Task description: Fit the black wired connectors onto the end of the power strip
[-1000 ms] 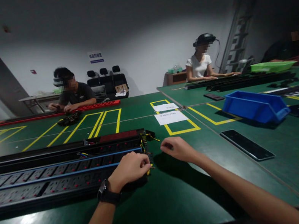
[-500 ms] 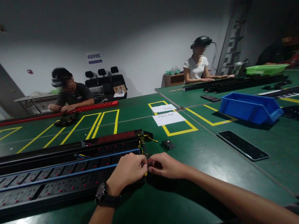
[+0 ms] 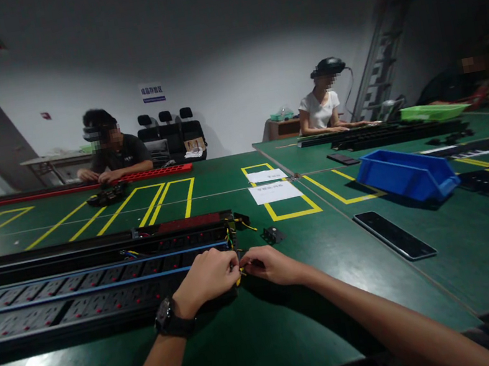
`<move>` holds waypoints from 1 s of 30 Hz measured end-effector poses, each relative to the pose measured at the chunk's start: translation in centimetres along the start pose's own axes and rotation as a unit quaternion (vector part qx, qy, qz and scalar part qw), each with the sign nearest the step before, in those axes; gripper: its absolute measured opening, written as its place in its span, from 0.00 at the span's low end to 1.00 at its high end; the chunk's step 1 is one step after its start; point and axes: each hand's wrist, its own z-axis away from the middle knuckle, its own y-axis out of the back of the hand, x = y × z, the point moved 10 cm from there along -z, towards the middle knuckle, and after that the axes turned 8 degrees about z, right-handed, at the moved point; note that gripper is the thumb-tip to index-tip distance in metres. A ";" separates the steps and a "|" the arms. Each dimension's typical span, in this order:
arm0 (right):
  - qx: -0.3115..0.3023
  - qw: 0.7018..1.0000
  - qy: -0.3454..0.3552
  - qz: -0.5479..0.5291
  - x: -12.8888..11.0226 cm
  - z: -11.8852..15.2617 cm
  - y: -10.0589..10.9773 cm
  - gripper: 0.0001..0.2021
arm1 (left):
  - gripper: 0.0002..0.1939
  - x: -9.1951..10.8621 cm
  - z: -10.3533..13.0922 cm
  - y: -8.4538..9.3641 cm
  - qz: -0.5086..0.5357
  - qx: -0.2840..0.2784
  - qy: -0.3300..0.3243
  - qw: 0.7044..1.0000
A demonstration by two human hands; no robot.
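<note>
socket strips (image 3: 105, 304): lie left on green table (image 3: 236, 348), long axes left-right, with yellow wires (image 3: 239, 282) at right ends | left hand (image 3: 210, 276): curls closed at wires | right hand (image 3: 273, 265): pinches alongside, both holds unclear

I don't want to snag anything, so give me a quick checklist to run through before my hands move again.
1. Left hand at the near socket strip's end: ok.
2. Right hand beside the left, at that end: ok.
3. Yellow wires free of the fingers: cannot tell, fingers partly hide them.
4. No loose part near the right hand: not ok, small black part just beyond.
5. Phone apart from both hands: ok.
</note>
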 end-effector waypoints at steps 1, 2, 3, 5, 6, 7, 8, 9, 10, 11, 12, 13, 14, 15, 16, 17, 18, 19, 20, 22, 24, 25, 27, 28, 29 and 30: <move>0.008 1.000 -0.001 0.011 0.1 0.0 0.0 0.06 | 0.10 0.0 0.0 0.0 -0.001 0.002 -0.002 1.000; 0.016 1.000 -0.002 0.020 0.1 0.1 0.0 0.05 | 0.10 -0.1 0.0 0.1 -0.002 0.005 -0.005 1.000; 0.025 0.999 -0.002 0.028 0.1 0.1 0.0 0.04 | 0.09 0.0 0.1 0.2 -0.003 0.008 -0.007 1.000; 0.040 0.999 0.002 0.036 -0.1 0.1 0.2 0.04 | 0.09 0.1 0.1 0.4 -0.006 0.014 -0.012 1.000; 0.044 0.998 0.006 0.037 -0.3 0.2 0.2 0.04 | 0.09 0.2 0.2 0.5 -0.007 0.016 -0.016 1.000; 0.046 0.998 0.012 0.037 -0.4 0.2 0.3 0.05 | 0.09 0.4 0.3 0.6 -0.009 0.018 -0.021 1.000; 0.048 0.998 0.017 0.037 -0.5 0.2 0.3 0.05 | 0.10 0.6 0.3 0.7 -0.013 0.019 -0.024 0.999; 0.048 0.998 0.021 0.037 -0.6 0.2 0.4 0.05 | 0.11 0.7 0.4 0.7 -0.018 0.019 -0.025 0.999; 0.047 0.998 0.022 0.037 -0.6 0.2 0.4 0.06 | 0.13 0.8 0.4 0.7 -0.026 0.018 -0.023 0.999; 0.047 0.998 0.021 0.038 -0.6 0.2 0.4 0.06 | 0.14 0.8 0.5 0.7 -0.038 0.016 -0.018 0.999; 0.047 0.998 0.018 0.039 -0.5 0.2 0.4 0.06 | 0.16 0.8 0.5 0.5 -0.053 0.015 -0.011 0.998; 0.046 0.998 0.013 0.038 -0.4 0.2 0.3 0.06 | 0.17 0.8 0.6 0.4 -0.070 0.014 -0.003 0.997; 0.046 0.998 0.008 0.035 -0.3 0.2 0.3 0.06 | 0.19 0.8 0.6 0.2 -0.086 0.013 0.003 0.996; 0.046 0.999 0.002 0.030 -0.2 0.1 0.4 0.05 | 0.20 0.8 0.7 0.1 -0.101 0.012 0.006 0.995; 0.045 0.999 -0.004 0.023 -0.1 0.0 0.4 0.05 | 0.20 0.9 0.7 -0.1 -0.113 0.010 0.007 0.994; 0.043 0.999 -0.008 0.016 0.0 0.0 0.4 0.05 | 0.20 1.0 0.7 -0.3 -0.123 0.006 0.005 0.992; 0.039 0.999 -0.011 0.009 0.0 -0.1 0.4 0.04 | 0.20 1.2 0.8 -0.5 -0.131 0.003 0.002 0.991; 0.034 0.999 -0.014 0.004 0.1 -0.2 0.4 0.04 | 0.18 1.3 0.8 -0.7 -0.138 0.000 -0.001 0.990; 0.029 0.999 -0.015 0.002 0.1 -0.2 0.4 0.04 | 0.17 1.4 0.8 -0.9 -0.144 -0.004 -0.005 0.990; 0.020 1.000 -0.017 -0.001 0.1 -0.2 0.3 0.04 | 0.14 1.7 0.7 -1.2 -0.145 -0.009 -0.016 0.989; 0.015 1.000 -0.019 -0.006 0.1 -0.1 0.3 0.03 | 0.13 1.9 0.7 -1.4 -0.134 -0.012 -0.029 0.990; 0.014 1.000 -0.019 -0.012 0.2 -0.1 0.3 0.03 | 0.12 1.9 0.6 -1.5 -0.127 -0.012 -0.035 0.991; 0.017 0.999 -0.022 -0.027 0.3 -0.1 0.3 0.05 | 0.11 2.0 0.6 -1.6 -0.116 -0.007 -0.044 0.992; 0.026 0.999 -0.025 -0.030 0.5 -0.1 0.4 0.07 | 0.11 1.9 0.6 -1.7 -0.114 -0.004 -0.045 0.992; 0.042 0.998 -0.032 -0.025 0.7 -0.1 0.6 0.09 | 0.11 1.9 0.5 -1.7 -0.114 0.000 -0.047 0.992; 0.063 0.997 -0.040 -0.013 0.9 -0.1 1.0 0.12 | 0.10 1.9 0.5 -1.7 -0.115 0.003 -0.048 0.992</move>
